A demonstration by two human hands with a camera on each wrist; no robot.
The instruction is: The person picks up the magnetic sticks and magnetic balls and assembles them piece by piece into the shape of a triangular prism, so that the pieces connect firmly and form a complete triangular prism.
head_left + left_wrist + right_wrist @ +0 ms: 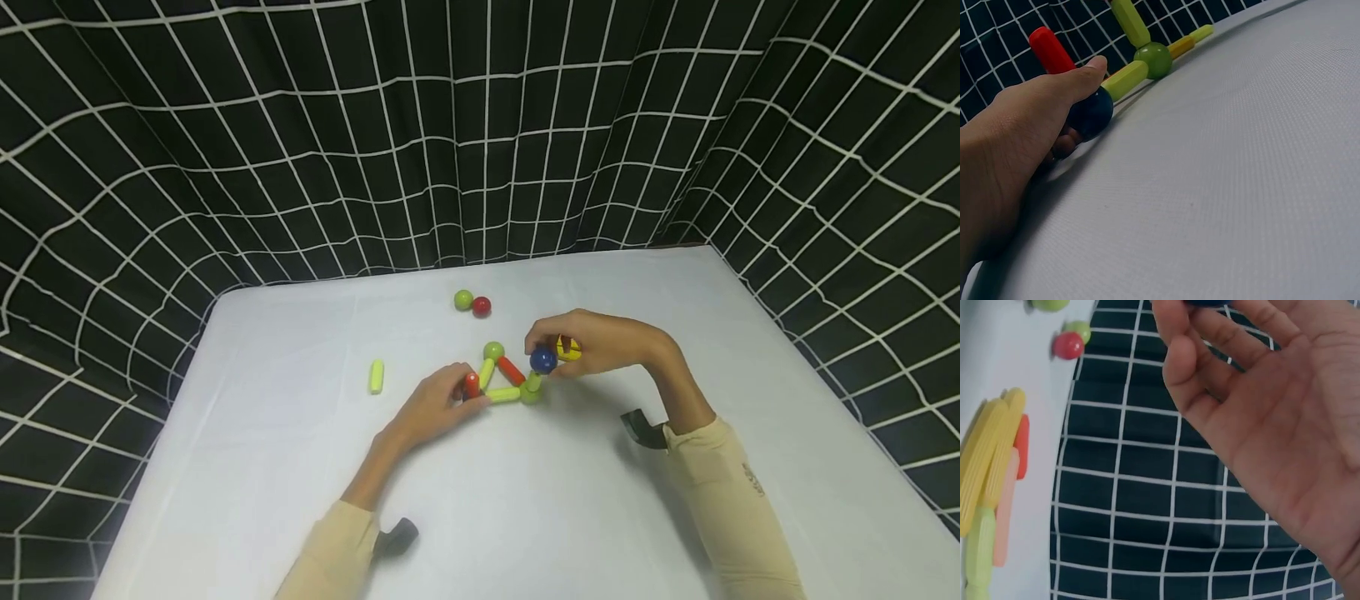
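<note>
In the head view, my left hand (438, 406) grips a dark blue ball (1092, 114) at the left corner of a triangle of rods and balls. An upright red rod (471, 384) stands at that ball. A yellow-green rod (502, 395) runs from there to a green ball (530, 393), from which a short-looking yellow-green rod (1130, 22) rises. A red rod (511, 371) and a yellow-green rod (486, 373) meet at the far green ball (493, 351). My right hand (592, 342) holds another blue ball (543, 360) at the raised rod's top; whether they touch is hidden.
Yellow rods (568, 348) lie partly hidden behind my right hand, with red, pink and light green pieces (980, 547) beside them. A green ball (463, 300) and a red ball (482, 307) sit farther back. One yellow-green rod (377, 377) lies at left. Grid-patterned curtains (420, 150) border the table.
</note>
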